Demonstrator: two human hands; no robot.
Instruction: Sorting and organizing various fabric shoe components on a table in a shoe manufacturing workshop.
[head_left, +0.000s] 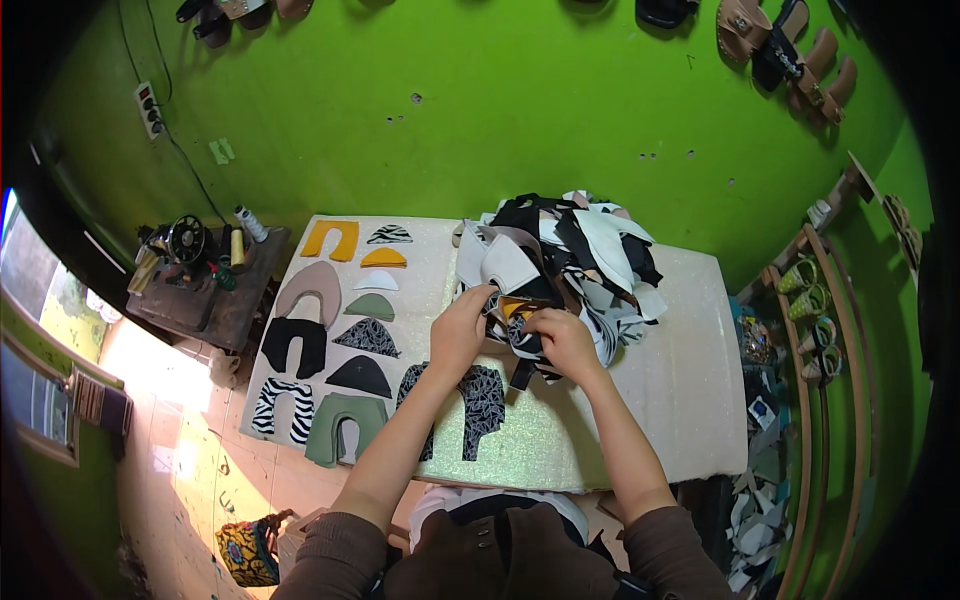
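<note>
A heap of leather and fabric scraps [600,245], mostly black, white and grey, lies at the back of the padded table [690,400]. My left hand [462,335] is closed at the near left side of the heap, gripping the edge of a bunch of scraps beside a white piece [508,264]. Opposite it, my right hand [566,343] pinches among the same scraps, where a yellow piece [515,306] and dark patterned material show. Both sets of fingertips are partly hidden in the scraps. Close to my left forearm lies a grey-and-black patterned U-shaped piece [484,410].
Cut pieces are laid out on the table's left: a yellow U-shape [330,240], a zebra-striped one [283,410], a green one [345,428] and several half-rounds. A sewing machine [187,240] stands further left. A wooden rack [800,400] holds sandals at right.
</note>
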